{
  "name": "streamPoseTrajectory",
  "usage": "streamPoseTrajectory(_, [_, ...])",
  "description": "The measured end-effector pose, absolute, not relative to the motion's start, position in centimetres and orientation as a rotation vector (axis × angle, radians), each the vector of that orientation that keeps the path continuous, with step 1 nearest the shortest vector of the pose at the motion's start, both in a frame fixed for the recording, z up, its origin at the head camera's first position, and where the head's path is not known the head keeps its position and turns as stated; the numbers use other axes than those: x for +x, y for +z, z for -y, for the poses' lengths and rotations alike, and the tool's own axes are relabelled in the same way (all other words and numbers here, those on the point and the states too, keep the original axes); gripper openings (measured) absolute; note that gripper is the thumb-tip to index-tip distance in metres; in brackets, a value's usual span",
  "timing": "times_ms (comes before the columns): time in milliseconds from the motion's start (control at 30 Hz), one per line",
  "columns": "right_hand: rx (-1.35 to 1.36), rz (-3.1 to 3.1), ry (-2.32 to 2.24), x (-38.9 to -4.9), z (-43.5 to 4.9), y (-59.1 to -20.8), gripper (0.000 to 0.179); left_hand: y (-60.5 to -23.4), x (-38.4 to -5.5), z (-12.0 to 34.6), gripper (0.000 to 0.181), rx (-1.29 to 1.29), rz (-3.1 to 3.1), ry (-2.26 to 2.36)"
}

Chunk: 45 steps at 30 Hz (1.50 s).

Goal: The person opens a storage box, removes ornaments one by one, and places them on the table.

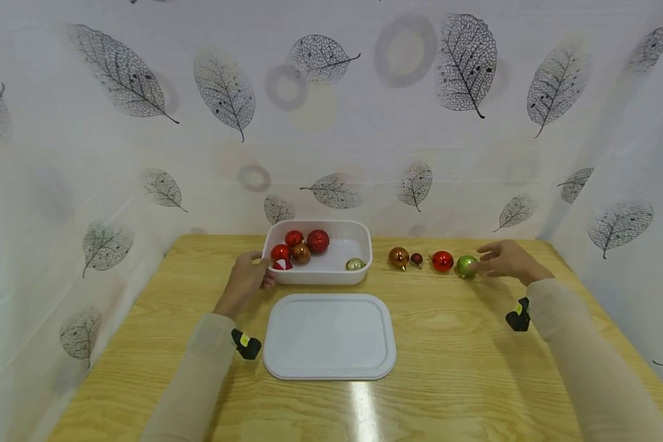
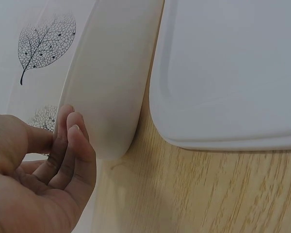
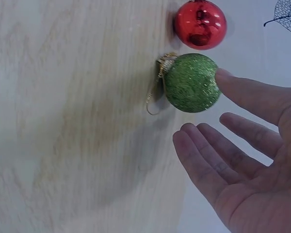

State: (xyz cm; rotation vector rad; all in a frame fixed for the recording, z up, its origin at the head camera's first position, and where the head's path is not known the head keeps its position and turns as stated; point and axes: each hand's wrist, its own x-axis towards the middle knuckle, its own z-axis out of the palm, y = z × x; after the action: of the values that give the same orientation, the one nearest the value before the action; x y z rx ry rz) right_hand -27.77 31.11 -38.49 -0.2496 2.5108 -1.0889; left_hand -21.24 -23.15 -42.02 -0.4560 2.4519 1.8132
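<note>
A white plastic box (image 1: 320,277) holds several Christmas baubles: red and copper ones bunched at its left end, a pale gold one (image 1: 356,264) at the right. My left hand (image 1: 248,275) grips the box by its left front corner, fingers on the outer wall and thumb by the rim. To the right, a glittery green bauble (image 3: 191,82) with a gold loop lies on the table. Around it my right hand (image 3: 242,160) is spread, with the thumb tip right at its side and the other fingers straight and apart from it.
Left of the green bauble lie a shiny red bauble (image 1: 442,261), a small dark red one (image 1: 417,259) and a copper one (image 1: 398,258). A white lid (image 1: 329,336) rests flat in front of the box. Leaf-printed curtain (image 1: 331,123) hangs behind the wooden table (image 1: 447,380).
</note>
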Motion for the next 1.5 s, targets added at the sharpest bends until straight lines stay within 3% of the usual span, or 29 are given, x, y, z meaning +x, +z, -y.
streamPoseTrajectory(533, [-0.309, -2.655, -0.984, -28.6, -29.4, -34.0, 0.072, -42.0, -21.3, 23.4, 0.048, -0.451, -2.452, 1.81])
streamPoseTrajectory(1033, [-0.586, -2.662, -0.987, -29.0, -22.5, -30.8, 0.06, -41.8, -21.3, 23.3, 0.048, -0.47, -2.445, 1.8])
streamPoseTrajectory(1500, [-0.74, -2.595, -0.971, -29.6, -16.3, -31.0, 0.054, -42.1, -21.2, 23.1, 0.045, -0.425, -2.426, 1.877])
